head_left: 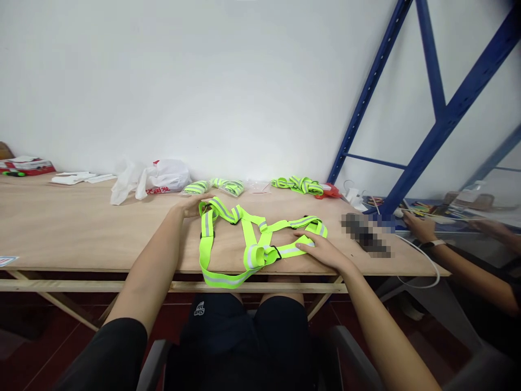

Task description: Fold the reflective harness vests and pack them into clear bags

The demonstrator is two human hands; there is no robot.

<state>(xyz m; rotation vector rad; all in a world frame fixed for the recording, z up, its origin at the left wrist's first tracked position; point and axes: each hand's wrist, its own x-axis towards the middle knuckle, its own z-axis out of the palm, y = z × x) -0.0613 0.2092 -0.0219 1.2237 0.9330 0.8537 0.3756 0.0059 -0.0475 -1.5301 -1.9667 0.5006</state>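
A fluorescent yellow-green reflective vest (222,281) made of straps with silver stripes lies loosely spread in front of me. Black buckles join its bands, and its lower loop hangs slightly over the table's front edge. My left hand (194,206) is at the vest's upper left corner, its fingers closed around the strap and partly hidden by it. On the right side, my right hand (321,251) rests over the straps with fingers stretched out and thumb apart.
Along the wall on the wooden table (81,228) are a white plastic bag (169,175), bagged reflective straps (228,186) and a loose strap bundle (299,184). A pixelated dark object (364,234) and a white cable (423,250) lie right, near another person's hand (419,227) and a blue rack (435,130).
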